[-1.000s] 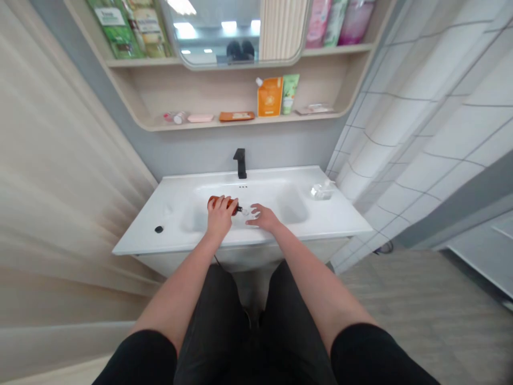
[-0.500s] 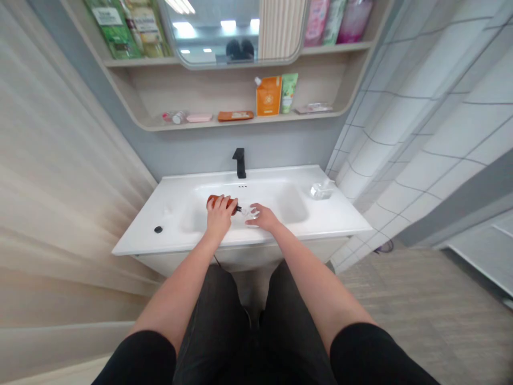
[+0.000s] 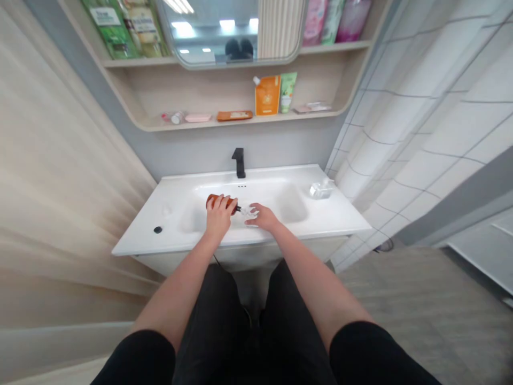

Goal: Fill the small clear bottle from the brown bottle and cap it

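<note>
Over the white sink basin, my left hand [image 3: 218, 216] is wrapped round a reddish-brown bottle [image 3: 211, 199]. The bottle lies nearly on its side, its dark neck pointing right. Facing that neck is a small clear container [image 3: 246, 212], held in the curled fingers of my right hand [image 3: 263, 217]. The neck and the container's mouth meet or nearly meet; whether they touch I cannot tell. Any liquid passing between them is too small to make out. A small black round cap [image 3: 157, 230] lies on the counter to the left.
The white sink [image 3: 286, 200] has a black faucet [image 3: 239, 162] behind it. A clear pump bottle [image 3: 321, 189] stands on the counter's right side. Above, a shelf [image 3: 180, 126] carries an orange pouch [image 3: 267, 96], a green tube [image 3: 287, 93] and small items. A curtain [image 3: 60, 176] hangs at the left.
The view has shifted very slightly. Both hands keep the bottle and the clear container in nearly the same place and tilt.
</note>
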`<action>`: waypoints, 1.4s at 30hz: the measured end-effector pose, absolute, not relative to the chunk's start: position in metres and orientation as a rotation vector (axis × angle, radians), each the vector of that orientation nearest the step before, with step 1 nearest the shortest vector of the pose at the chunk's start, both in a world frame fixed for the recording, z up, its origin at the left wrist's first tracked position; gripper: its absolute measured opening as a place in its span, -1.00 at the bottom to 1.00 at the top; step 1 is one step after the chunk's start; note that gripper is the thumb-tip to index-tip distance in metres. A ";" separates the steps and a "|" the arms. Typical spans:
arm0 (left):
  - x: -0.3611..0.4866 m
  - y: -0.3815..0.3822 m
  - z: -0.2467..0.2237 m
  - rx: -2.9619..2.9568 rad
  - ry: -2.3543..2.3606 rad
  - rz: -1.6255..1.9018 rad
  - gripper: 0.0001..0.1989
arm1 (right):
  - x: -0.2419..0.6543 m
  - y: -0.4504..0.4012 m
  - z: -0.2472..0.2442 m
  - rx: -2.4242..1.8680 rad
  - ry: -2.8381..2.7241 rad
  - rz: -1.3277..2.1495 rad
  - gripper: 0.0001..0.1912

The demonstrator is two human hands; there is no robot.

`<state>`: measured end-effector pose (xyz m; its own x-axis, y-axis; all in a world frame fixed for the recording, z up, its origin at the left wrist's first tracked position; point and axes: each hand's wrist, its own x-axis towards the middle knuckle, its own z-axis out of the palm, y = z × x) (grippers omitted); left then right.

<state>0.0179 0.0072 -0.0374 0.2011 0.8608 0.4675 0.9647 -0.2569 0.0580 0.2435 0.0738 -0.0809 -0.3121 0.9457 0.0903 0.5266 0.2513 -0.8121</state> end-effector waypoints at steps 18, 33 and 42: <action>0.016 0.009 -0.042 -2.169 -1.655 -0.567 -0.35 | 0.244 0.074 -0.081 -1.313 -1.942 0.888 -0.19; 0.015 0.011 -0.045 -2.161 -1.619 -0.590 -0.35 | 0.245 0.077 -0.087 -1.274 -1.939 0.866 -0.17; 0.015 0.011 -0.045 -2.148 -1.611 -0.568 -0.37 | 0.245 0.076 -0.086 -1.265 -1.937 0.872 -0.17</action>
<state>0.0150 0.0112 -0.0450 0.2556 0.8028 0.5387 0.9631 -0.2602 -0.0692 0.2446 0.0760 -0.0862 -0.3170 0.9342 0.1638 0.4967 0.3106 -0.8104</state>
